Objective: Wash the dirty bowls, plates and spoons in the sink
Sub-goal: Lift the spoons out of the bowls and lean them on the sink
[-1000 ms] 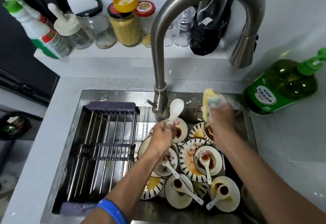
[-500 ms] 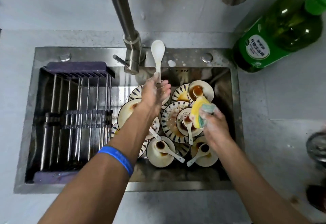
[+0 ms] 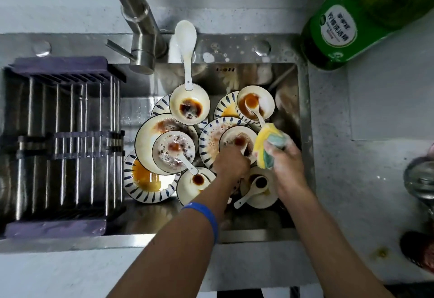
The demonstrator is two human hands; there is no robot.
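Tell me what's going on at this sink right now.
A person is washing dishes. The right hand holds a soapy yellow sponge, and the left hand reaches into a sauce-stained bowl, apparently taking its spoon. One soapy white spoon lies on the sink's back ledge. The other bowls and plates are unwashed.

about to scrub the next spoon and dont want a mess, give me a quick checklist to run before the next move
1. Sponge in hand: ok, right hand grips the yellow-green sponge.
2. Next spoon secured: cannot tell, left hand is curled over the centre bowl and hides the handle.
3. Washed spoon parked safely: not ok, its bowl end lies on the sink ledge while the handle hangs over the basin.
4. Drying rack free: ok, nothing on its bars.
5. Tap running: cannot tell, spout out of view.
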